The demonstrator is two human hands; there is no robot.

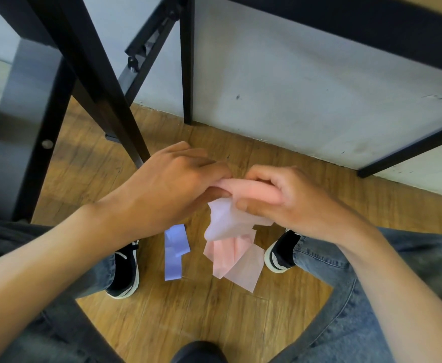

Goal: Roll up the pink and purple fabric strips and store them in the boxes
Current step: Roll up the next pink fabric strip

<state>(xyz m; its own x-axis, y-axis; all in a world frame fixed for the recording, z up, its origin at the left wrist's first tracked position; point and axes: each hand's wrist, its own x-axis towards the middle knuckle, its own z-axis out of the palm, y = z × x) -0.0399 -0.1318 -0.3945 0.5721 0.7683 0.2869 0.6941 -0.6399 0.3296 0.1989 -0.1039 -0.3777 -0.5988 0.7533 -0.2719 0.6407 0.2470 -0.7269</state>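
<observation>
Both hands meet above the wooden floor (162,323): left hand (172,184) and right hand (287,197) each pinch the rolled top end of the pink fabric strip (233,247), fingers curled round it. Its loose tail hangs down toward the floor between two black shoes (125,271). Purple fabric strip (174,254) lies flat on the floor, just left of the pink tail, untouched.
</observation>
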